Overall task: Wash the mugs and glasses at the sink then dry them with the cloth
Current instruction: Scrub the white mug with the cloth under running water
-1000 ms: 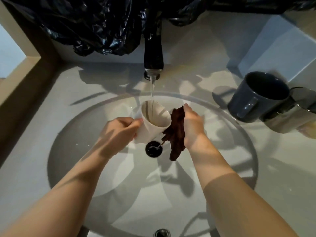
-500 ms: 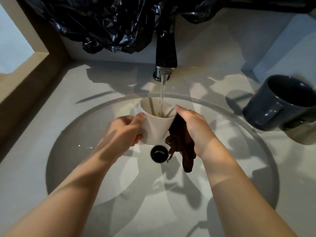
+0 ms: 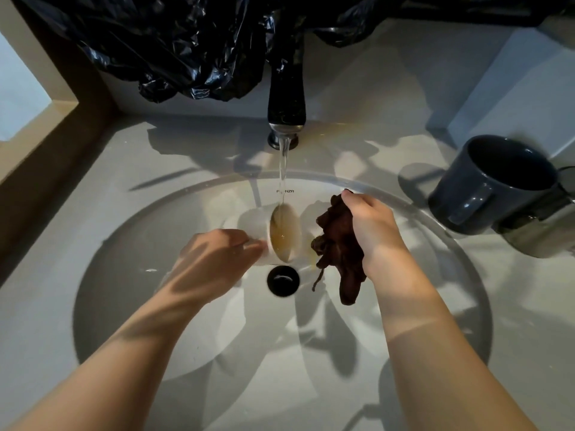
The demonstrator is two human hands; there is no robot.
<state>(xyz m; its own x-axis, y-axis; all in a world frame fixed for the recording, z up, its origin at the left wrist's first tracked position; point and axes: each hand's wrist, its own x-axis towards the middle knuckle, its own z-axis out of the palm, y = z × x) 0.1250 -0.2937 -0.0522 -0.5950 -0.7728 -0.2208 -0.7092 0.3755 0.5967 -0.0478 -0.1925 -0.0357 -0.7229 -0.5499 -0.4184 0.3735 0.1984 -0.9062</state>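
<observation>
under the tap (image 3: 286,98), left hand (image 3: 214,258) holds the tilted mug (image 3: 284,241), its grip half hidden; right hand (image 3: 370,225) clutches the cloth (image 3: 339,247).

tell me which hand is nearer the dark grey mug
Right. The right hand, gripping the cloth, is left of the dark grey mug; the left hand is farther left, holding the white cup.

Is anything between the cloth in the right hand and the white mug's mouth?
Nothing visible: the white mug, tilted in the left hand, opens toward the cloth the right hand grips; only tap water runs into it.
</observation>
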